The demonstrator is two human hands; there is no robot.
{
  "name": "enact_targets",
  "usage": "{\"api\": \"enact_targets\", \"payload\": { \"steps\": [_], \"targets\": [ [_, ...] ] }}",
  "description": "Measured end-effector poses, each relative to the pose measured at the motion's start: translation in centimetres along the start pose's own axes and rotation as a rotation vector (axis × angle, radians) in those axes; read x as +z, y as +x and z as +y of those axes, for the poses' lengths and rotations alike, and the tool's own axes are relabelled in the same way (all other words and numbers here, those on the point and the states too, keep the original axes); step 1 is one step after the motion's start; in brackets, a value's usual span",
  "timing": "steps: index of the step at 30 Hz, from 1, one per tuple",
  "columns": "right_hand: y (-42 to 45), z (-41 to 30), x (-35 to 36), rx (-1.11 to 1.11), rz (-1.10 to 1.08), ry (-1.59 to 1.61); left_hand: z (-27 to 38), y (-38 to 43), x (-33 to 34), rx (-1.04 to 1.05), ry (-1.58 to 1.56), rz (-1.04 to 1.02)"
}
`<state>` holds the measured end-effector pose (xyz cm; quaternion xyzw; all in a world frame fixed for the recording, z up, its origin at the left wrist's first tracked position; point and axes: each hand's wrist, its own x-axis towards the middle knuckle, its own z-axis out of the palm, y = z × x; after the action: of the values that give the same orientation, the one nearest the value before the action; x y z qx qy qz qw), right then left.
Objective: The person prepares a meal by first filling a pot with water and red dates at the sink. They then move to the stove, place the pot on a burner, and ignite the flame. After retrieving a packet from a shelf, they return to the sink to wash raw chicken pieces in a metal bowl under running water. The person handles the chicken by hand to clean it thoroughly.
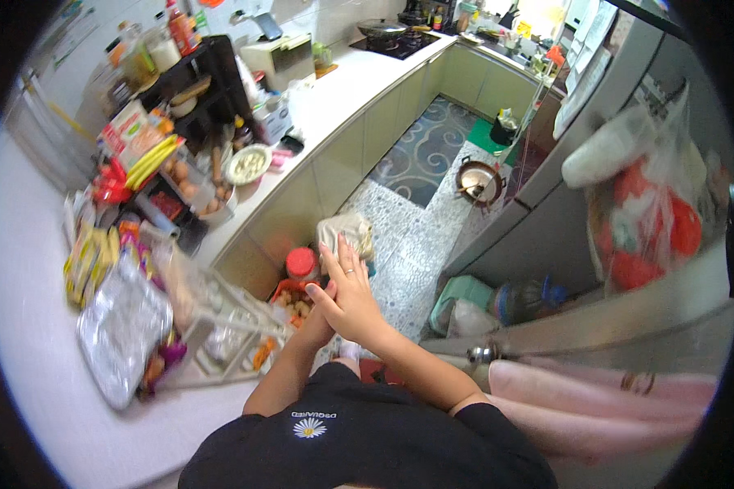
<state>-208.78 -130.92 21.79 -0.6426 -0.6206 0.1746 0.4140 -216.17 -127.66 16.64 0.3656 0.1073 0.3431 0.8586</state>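
My right hand [356, 299] lies flat against my left hand [328, 264], palm to palm, in front of my body. Its fingers are stretched out, and one wears a ring. Most of the left hand is hidden behind the right; a few of its fingers show. I see no object held in either. Below and beyond the hands, on the floor, are a jar with a red lid [301, 263], a beige cloth bag [342, 231] and an orange basket of round produce [293, 302].
A white counter [333, 116] runs along the left, bearing eggs [185, 183], bananas [151, 162] and a bowl of pale pieces [248, 165]. A pan [481, 182] stands on the floor. Grey cabinet doors [529, 226] and hanging plastic bags [642, 202] line the right.
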Motion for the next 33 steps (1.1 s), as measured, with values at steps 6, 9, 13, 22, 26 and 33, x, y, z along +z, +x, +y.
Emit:
{"api": "enact_targets", "payload": {
  "steps": [6, 9, 13, 22, 26, 33],
  "targets": [
    [8.1, 10.1, -5.0, 0.084, 0.248, 0.091, -1.9, 16.5, 1.5, -0.122, 0.093, -0.095],
    [10.8, 15.3, -7.7, 0.147, 0.372, 0.276, -2.2, 22.8, 3.9, -0.226, 0.253, -0.304],
    [15.8, 21.8, -11.9, 0.145, 0.339, 0.234, -7.1, 33.9, 0.6, -0.249, 0.297, -0.746],
    [31.4, 35.2, -19.5, 0.200, 0.445, 0.764, -9.7, 53.5, 3.4, 0.246, 0.835, -0.308],
    [37.3, 48.5, -16.4, 0.644, 0.436, 1.023, -18.9, 63.0, -4.5, -0.383, 0.101, 0.192],
    [43.1, 65.0, -16.4, 1.169, 0.500, 1.060, -33.0, 78.4, -17.3, -0.846, -0.111, 0.399]
  ]
}}
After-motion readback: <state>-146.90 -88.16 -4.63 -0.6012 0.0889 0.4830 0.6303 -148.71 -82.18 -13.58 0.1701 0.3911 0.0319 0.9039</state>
